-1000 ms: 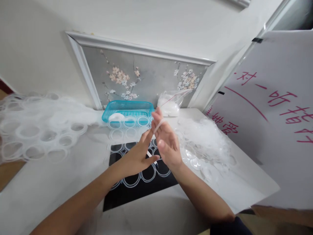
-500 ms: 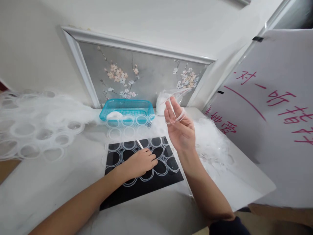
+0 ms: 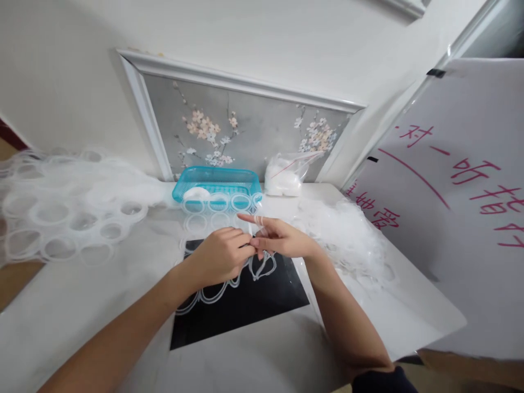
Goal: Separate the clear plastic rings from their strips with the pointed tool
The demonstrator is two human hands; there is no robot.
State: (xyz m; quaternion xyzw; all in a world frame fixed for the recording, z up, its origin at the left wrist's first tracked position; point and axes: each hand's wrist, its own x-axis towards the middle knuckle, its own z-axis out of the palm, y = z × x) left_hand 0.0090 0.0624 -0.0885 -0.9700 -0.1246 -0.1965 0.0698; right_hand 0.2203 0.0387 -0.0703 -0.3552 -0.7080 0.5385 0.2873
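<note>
My left hand point(image 3: 225, 254) is closed over the black sheet point(image 3: 241, 305), its fingertips meeting those of my right hand point(image 3: 280, 237). White thread-like loops wrap the fingers of my right hand, whose forefinger points left while its thumb and other fingers pinch near the left fingertips. Just below the fingers, a net of translucent white rings point(image 3: 213, 293) is gathered and lifted at its right part. What the fingertips pinch is too small to make out. The net runs back to the blue basket point(image 3: 216, 173) and hangs over its front rim.
A large heap of white rings point(image 3: 65, 207) lies at the left. Behind the hands stands a plastic bag with white contents point(image 3: 284, 177). White netting point(image 3: 347, 234) is piled at the right, beside a board with red writing point(image 3: 470, 218).
My right hand has come down and left from its raised pose to meet my left hand. The rings at the sheet's right have been drawn up together. The view has shifted slightly.
</note>
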